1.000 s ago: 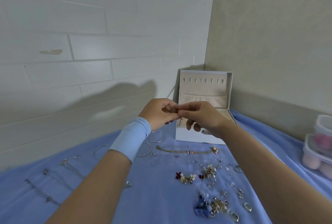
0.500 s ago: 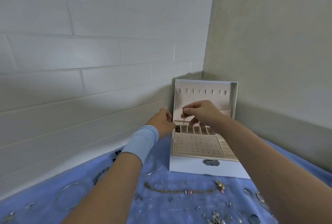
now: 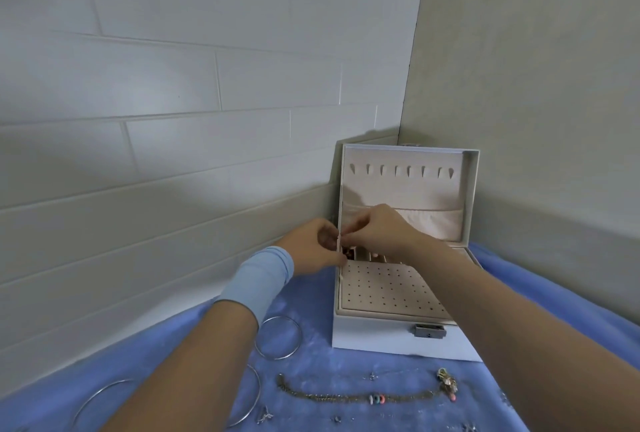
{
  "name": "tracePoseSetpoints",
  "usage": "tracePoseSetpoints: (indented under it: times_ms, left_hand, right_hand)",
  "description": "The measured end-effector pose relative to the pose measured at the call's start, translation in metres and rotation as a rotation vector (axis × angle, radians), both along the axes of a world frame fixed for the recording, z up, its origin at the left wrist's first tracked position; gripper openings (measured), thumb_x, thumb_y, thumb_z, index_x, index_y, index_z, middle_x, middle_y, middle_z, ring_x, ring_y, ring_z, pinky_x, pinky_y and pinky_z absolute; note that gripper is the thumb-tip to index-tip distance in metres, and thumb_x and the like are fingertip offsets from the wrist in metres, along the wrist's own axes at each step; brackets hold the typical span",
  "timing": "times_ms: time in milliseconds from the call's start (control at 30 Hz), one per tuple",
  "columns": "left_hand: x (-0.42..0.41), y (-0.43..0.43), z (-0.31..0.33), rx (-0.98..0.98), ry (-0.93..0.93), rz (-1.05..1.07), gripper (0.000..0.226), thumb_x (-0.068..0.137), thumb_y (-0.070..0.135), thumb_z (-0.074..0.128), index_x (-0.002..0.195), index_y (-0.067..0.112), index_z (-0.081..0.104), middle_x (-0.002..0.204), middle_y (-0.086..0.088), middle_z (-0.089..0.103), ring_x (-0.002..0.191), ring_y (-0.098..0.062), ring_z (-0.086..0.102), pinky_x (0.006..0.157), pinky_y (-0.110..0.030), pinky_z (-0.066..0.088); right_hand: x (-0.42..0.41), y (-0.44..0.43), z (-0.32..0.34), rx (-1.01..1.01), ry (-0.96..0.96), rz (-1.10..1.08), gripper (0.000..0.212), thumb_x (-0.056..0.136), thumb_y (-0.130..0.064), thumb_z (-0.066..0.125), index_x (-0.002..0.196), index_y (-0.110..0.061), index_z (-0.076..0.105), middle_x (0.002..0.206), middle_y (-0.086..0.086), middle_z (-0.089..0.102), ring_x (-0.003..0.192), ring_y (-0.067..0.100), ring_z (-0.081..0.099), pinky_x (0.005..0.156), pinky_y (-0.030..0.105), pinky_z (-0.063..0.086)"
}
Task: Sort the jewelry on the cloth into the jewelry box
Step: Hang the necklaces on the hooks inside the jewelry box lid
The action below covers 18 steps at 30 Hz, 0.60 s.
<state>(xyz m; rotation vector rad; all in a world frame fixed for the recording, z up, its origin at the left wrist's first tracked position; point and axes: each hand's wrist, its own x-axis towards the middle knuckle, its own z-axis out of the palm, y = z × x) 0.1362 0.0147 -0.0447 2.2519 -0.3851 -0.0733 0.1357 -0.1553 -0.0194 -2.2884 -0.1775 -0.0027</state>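
A: Arms?
B: Both forearms reach forward, converging.
A: Hands?
B: The left hand (image 3: 311, 246) and the right hand (image 3: 377, 229) have curled fingers, tips close together, with the right slightly higher. Any pinch cannot be resolved.

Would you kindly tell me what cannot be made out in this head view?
Head view:
Whether the left hand or right hand pinches anything: the hands themselves hide it.
Jewelry box rear compartments: right hand covers them.
Leftmost bangle: left forearm crosses it.
Bottom-edge trinkets: too small.
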Motion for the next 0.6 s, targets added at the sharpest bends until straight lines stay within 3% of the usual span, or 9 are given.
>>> tracePoseSetpoints:
  times_ms: [67,167,367,467,600]
  left_hand:
    - [0.0,0.001,-0.001,0.003,0.009,-0.012,0.037,0.077,0.02,0.079,0.109,0.022,0.06,0.097,0.008,0.065,0.082,-0.004,0.06,0.074,-0.018,0.046]
    - [-0.001,0.0,-0.003,0.035,0.002,-0.007,0.033,0.078,0.021,0.076,0.109,0.022,0.066,0.101,0.006,0.068,0.092,-0.012,0.062,0.087,-0.026,0.05]
    - [-0.002,-0.007,-0.006,0.049,-0.053,0.049,0.014,0.083,0.02,0.068,0.079,0.032,0.062,0.076,0.014,0.06,0.072,-0.006,0.056,0.064,-0.019,0.041]
    - [-0.001,-0.009,-0.007,0.071,-0.07,0.067,0.004,0.086,0.023,0.066,0.085,0.021,0.069,0.076,0.008,0.063,0.072,-0.01,0.056,0.062,-0.017,0.043]
    - [0.001,-0.014,-0.003,0.1,-0.051,0.082,0.009,0.086,0.03,0.069,0.085,0.021,0.069,0.082,0.004,0.067,0.076,-0.014,0.059,0.066,-0.024,0.045]
  right_hand:
    - [0.004,0.0,-0.002,-0.097,-0.013,0.012,0.002,0.076,-0.015,0.079,0.076,-0.013,0.08,0.064,0.0,0.072,0.048,0.004,0.058,0.054,0.027,0.05]
    - [0.004,-0.001,0.002,-0.282,-0.006,0.028,0.014,0.078,-0.025,0.079,0.069,-0.015,0.075,0.054,-0.009,0.062,0.043,0.0,0.052,0.052,0.022,0.044]
    - [0.005,-0.003,0.008,-0.38,-0.011,0.129,0.02,0.094,-0.025,0.067,0.077,-0.018,0.076,0.068,-0.003,0.062,0.063,0.008,0.051,0.061,0.022,0.042]
    - [0.006,-0.006,0.007,-0.377,-0.05,0.114,0.014,0.093,-0.02,0.067,0.089,-0.023,0.08,0.083,-0.006,0.069,0.079,0.011,0.058,0.07,0.024,0.044]
    - [0.002,-0.003,0.003,-0.414,-0.069,0.125,0.016,0.092,-0.015,0.066,0.095,-0.023,0.08,0.087,-0.009,0.067,0.076,0.006,0.057,0.067,0.02,0.046]
